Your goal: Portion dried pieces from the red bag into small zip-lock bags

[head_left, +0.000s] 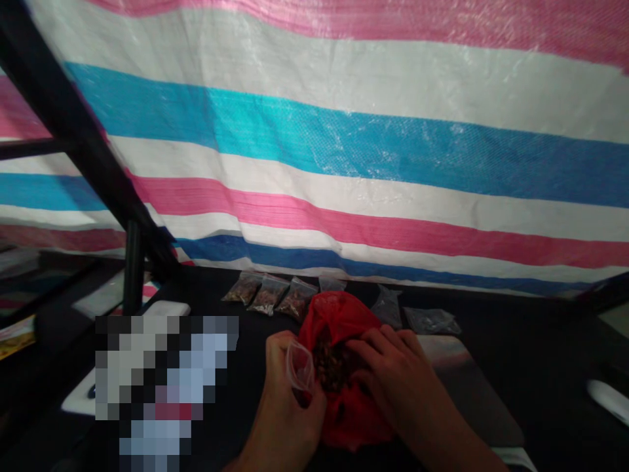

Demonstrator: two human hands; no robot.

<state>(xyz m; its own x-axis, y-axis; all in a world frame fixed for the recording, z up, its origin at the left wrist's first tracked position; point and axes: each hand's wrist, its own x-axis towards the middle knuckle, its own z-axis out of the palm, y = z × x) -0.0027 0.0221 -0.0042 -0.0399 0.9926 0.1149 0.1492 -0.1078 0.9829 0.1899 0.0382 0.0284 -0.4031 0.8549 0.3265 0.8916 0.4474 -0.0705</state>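
Observation:
My left hand [289,410] grips a small clear zip bag [299,364], its mouth spread into a loop beside the red plastic bag. The red plastic bag [339,314] stands with its top gaping, and small dark brown pieces [330,368] lie inside; their exact kind is too dim to make out. Over the right side of that opening, my right hand [393,367] reaches in with curled fingers at the brown pieces. Its fingertips are partly hidden, so what they pinch does not show.
Behind the red bag are several filled zip bags [265,294] and flat clear bags [432,320]. A silver laptop-like slab [466,380] lies at right, a white object [609,401] farther right. Black frame bars [73,137] stand left, before a striped tarp [344,144].

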